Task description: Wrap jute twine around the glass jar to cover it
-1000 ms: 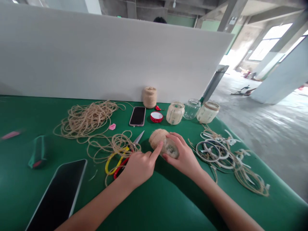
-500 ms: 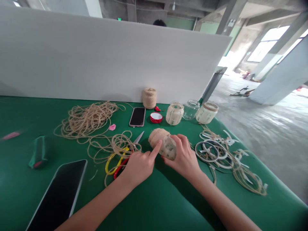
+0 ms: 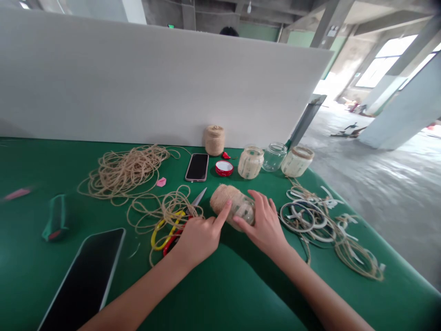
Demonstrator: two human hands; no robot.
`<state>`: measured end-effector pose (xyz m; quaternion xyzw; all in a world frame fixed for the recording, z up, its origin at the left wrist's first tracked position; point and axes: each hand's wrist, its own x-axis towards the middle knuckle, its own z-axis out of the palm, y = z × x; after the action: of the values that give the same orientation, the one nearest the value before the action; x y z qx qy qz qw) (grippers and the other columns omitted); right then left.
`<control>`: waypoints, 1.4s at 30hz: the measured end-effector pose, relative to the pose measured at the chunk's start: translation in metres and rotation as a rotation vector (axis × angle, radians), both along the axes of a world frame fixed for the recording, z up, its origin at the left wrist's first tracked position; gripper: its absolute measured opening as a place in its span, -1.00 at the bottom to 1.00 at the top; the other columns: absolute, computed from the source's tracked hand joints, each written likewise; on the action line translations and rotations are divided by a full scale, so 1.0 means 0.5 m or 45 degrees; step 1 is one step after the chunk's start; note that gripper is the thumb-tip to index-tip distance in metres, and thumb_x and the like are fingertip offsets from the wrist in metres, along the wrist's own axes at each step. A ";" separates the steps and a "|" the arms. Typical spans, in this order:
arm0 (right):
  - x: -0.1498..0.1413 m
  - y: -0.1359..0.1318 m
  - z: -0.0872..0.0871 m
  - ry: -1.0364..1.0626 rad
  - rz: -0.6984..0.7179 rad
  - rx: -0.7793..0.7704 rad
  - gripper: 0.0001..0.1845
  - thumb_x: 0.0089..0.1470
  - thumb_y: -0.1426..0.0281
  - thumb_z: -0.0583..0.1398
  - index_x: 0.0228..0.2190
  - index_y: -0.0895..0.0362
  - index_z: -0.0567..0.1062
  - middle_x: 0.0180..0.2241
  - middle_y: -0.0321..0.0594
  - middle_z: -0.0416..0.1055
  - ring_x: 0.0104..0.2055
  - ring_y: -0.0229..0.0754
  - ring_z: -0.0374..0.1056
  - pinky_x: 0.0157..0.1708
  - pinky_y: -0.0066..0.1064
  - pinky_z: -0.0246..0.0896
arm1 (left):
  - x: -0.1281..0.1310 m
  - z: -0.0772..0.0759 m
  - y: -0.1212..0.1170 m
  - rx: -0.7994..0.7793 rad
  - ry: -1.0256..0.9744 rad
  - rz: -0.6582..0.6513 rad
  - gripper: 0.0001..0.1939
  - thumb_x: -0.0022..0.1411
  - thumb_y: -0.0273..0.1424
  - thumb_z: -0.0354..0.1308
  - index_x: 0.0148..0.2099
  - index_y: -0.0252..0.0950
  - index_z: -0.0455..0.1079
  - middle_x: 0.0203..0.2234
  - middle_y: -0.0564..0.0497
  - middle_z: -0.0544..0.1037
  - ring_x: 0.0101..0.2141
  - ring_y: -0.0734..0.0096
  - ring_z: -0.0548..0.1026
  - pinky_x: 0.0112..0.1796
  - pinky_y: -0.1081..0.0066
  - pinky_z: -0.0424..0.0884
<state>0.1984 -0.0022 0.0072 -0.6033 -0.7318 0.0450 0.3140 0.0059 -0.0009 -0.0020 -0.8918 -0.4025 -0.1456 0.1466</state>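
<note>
A glass jar (image 3: 245,211) lies tilted on its side, its left part wrapped in jute twine (image 3: 223,198). My right hand (image 3: 267,223) grips the clear end, thumb on the near side and fingers over the far side. On the left, my left hand (image 3: 201,236) presses an outstretched index finger against the wrapped part; its other fingers are curled, and what they hold is hidden. Beside that hand lie scissors (image 3: 168,232) with yellow and red handles, partly under loose twine (image 3: 172,207).
Behind stand a twine spool (image 3: 214,140), a red tape roll (image 3: 224,168), a phone (image 3: 197,167) and several jars (image 3: 251,163). A twine heap (image 3: 127,172) lies left, rings and cords (image 3: 320,220) right. A larger dark-screened device (image 3: 86,276) is near front left. A white panel (image 3: 155,87) closes the back.
The jar has turned slightly and shifted left. My right thumb has moved from beneath it onto its near side, and the right fingers have straightened. My left hand stays almost still.
</note>
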 end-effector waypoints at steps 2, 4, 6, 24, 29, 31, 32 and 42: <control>-0.004 -0.005 0.000 -0.144 0.024 0.104 -0.11 -0.23 -0.05 0.19 0.06 0.12 0.08 0.06 0.04 0.10 0.17 0.18 -0.04 0.09 0.15 -0.17 | 0.000 -0.002 -0.001 -0.017 0.008 0.014 -0.33 0.12 -0.61 -0.15 0.28 -0.43 -0.23 -0.69 0.12 0.35 -0.68 0.45 0.33 -0.61 0.48 0.24; -0.009 -0.011 0.000 -0.234 0.062 0.147 -0.04 -0.32 -0.02 0.25 0.06 0.13 0.09 0.08 0.06 0.04 0.18 0.23 -0.11 0.09 0.16 -0.17 | 0.000 -0.003 -0.001 -0.036 0.018 0.024 -0.32 0.12 -0.61 -0.15 0.28 -0.43 -0.26 -0.68 0.12 0.36 -0.68 0.46 0.33 -0.62 0.49 0.24; -0.013 -0.016 -0.001 -0.258 0.085 0.137 -0.12 -0.30 0.10 0.27 0.05 0.12 0.12 0.05 0.04 0.07 0.13 0.21 0.01 0.04 0.11 -0.02 | 0.000 -0.003 -0.001 -0.044 0.020 0.033 -0.32 0.13 -0.60 -0.16 0.28 -0.42 -0.28 -0.68 0.12 0.36 -0.69 0.46 0.32 -0.63 0.50 0.23; 0.009 0.014 -0.010 0.539 0.033 -0.305 -0.33 -0.11 0.16 0.19 0.00 0.04 0.05 -0.14 -0.14 0.27 -0.24 -0.14 0.34 -0.25 -0.24 0.28 | -0.004 0.006 0.006 -0.026 0.049 0.043 -0.35 0.10 -0.62 -0.18 0.27 -0.36 -0.14 -0.70 0.12 0.33 -0.70 0.51 0.29 -0.62 0.54 0.22; 0.001 0.000 -0.008 0.082 0.049 -0.051 -0.38 0.06 0.13 0.05 0.07 0.10 0.01 0.07 0.03 0.10 0.09 0.06 0.11 -0.02 -0.02 0.10 | -0.002 -0.001 0.005 -0.037 0.026 0.064 -0.33 0.10 -0.63 -0.17 0.27 -0.41 -0.19 -0.73 0.14 0.32 -0.72 0.50 0.28 -0.63 0.53 0.21; 0.000 -0.004 -0.010 -0.100 0.049 0.085 -0.34 0.05 0.08 0.04 0.09 0.12 0.00 0.13 0.08 -0.02 0.17 0.13 -0.04 0.04 0.07 -0.02 | 0.000 0.000 0.004 -0.050 0.007 0.062 -0.33 0.11 -0.63 -0.17 0.28 -0.42 -0.21 -0.74 0.14 0.32 -0.73 0.50 0.27 -0.64 0.54 0.21; -0.001 -0.005 -0.011 -0.158 0.054 0.126 -0.30 0.03 0.05 0.05 0.10 0.12 0.00 0.14 0.08 -0.05 0.18 0.15 -0.06 0.04 0.10 -0.04 | 0.001 0.000 0.004 -0.054 -0.003 0.056 -0.33 0.11 -0.62 -0.18 0.28 -0.43 -0.22 -0.74 0.14 0.32 -0.73 0.50 0.27 -0.65 0.54 0.21; -0.003 -0.002 -0.007 0.077 0.078 0.076 -0.28 -0.23 0.19 0.23 -0.02 0.07 0.12 -0.09 -0.07 0.19 -0.05 0.03 0.20 -0.15 -0.08 0.23 | -0.001 0.000 0.003 -0.013 0.003 0.057 -0.32 0.11 -0.62 -0.17 0.28 -0.41 -0.23 -0.72 0.13 0.32 -0.71 0.50 0.28 -0.63 0.54 0.22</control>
<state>0.1968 -0.0032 0.0036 -0.5694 -0.7411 0.0510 0.3520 0.0051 0.0004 -0.0021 -0.8835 -0.4229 -0.1392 0.1456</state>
